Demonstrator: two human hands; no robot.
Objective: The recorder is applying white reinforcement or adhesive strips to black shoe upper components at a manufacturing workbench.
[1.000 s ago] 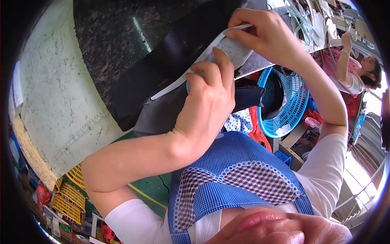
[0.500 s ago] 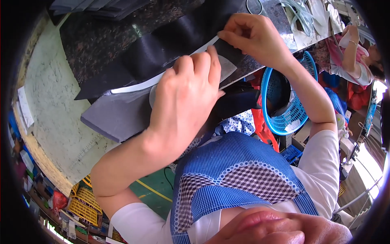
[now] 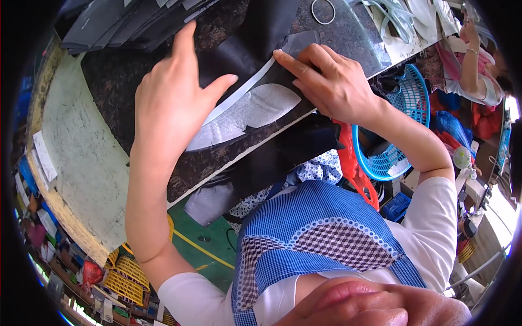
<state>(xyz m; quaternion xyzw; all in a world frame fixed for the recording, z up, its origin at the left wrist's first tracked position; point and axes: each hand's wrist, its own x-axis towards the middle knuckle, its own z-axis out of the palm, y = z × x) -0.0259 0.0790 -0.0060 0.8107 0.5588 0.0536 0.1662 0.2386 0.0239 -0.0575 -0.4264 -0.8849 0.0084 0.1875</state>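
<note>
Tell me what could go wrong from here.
The strip might shift or pucker: the right hand has a fingertip at its far end, while the left hand is spread open, its thumb close by.

The left hand's index finger is right by the edge of the dark stack, so a careless move could knock it askew.

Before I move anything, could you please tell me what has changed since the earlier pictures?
The left hand has moved left and up from the middle of the white strip, its fingers now spread toward the stack of dark sheets. The pale curved piece shows more fully. The right hand stays at the strip's upper end.
</note>
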